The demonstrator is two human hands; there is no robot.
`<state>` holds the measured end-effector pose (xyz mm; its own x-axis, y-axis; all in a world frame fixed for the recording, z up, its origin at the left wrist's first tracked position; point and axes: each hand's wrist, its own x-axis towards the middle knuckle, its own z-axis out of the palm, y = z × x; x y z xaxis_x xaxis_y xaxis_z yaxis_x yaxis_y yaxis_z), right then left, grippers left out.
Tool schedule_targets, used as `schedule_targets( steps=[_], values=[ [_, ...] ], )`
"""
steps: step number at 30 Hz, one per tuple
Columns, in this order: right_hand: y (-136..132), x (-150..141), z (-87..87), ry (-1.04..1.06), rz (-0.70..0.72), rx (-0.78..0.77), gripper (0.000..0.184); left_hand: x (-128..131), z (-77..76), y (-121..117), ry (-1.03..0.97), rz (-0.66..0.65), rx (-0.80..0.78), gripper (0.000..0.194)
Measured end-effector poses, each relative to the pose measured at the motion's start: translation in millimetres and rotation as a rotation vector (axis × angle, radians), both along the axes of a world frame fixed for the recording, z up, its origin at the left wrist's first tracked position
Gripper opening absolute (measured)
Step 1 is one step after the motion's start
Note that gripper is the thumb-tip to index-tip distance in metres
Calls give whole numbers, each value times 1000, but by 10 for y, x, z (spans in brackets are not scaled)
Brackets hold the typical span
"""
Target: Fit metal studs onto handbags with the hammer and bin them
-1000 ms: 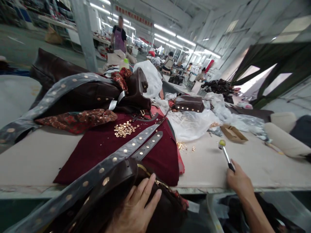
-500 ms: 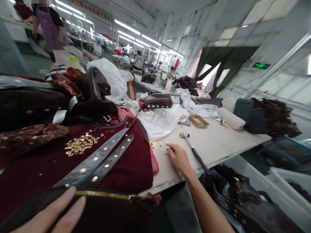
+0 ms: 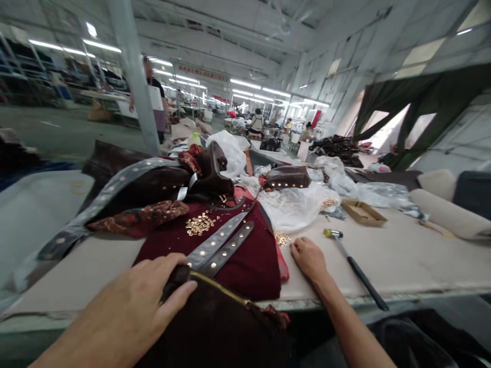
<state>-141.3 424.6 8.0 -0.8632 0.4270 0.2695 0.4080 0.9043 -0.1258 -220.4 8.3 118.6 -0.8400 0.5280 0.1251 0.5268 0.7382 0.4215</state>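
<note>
My left hand (image 3: 126,312) is closed over the near end of a dark brown bag (image 3: 226,332) with a gold zip; the thumb presses on its top edge. My right hand (image 3: 309,258) rests on the table edge with its fingers curled together by a small scatter of gold studs (image 3: 283,238); what it pinches, if anything, is hidden. A black-handled hammer (image 3: 356,273) lies on the table just to its right, untouched. Two studded straps (image 3: 222,245) and a bigger heap of gold studs (image 3: 199,224) lie on a maroon cloth (image 3: 245,266).
Brown bags and patterned lining (image 3: 153,176) are piled at the back left. Clear plastic bags (image 3: 295,204), a small cardboard box (image 3: 362,212) and beige rolls (image 3: 448,217) lie to the right. A person (image 3: 155,97) stands by a pillar (image 3: 134,76); others work far behind.
My right hand let go of the hammer, which now lies on the table, and moved left to the loose studs. My left hand shifted to grip the bag's end.
</note>
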Motion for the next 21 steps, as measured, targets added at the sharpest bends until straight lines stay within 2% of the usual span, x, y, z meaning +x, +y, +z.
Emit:
schedule_targets(
  steps=[2, 5, 7, 9, 12, 16, 21],
  values=[
    [4, 6, 10, -20, 87, 33, 20, 27, 109, 7, -147, 52, -71, 47],
    [50, -14, 26, -42, 174, 52, 19, 88, 239, -39, -202, 97, -119, 41],
    [96, -35, 37, -52, 201, 48, 20, 150, 314, -103, -283, 73, -84, 37],
    [131, -54, 54, -58, 221, 31, 19, 219, 366, -173, -450, 32, 5, 34],
    [128, -72, 96, -66, 277, -2, 27, 315, 385, -268, -708, -9, 176, 36],
    [125, -93, 91, -55, 376, -29, 34, 406, 351, -386, -821, -77, 386, 43],
    [389, -235, -182, -1, 332, -118, 31, 448, 308, -510, -895, -42, 463, 43]
  ],
)
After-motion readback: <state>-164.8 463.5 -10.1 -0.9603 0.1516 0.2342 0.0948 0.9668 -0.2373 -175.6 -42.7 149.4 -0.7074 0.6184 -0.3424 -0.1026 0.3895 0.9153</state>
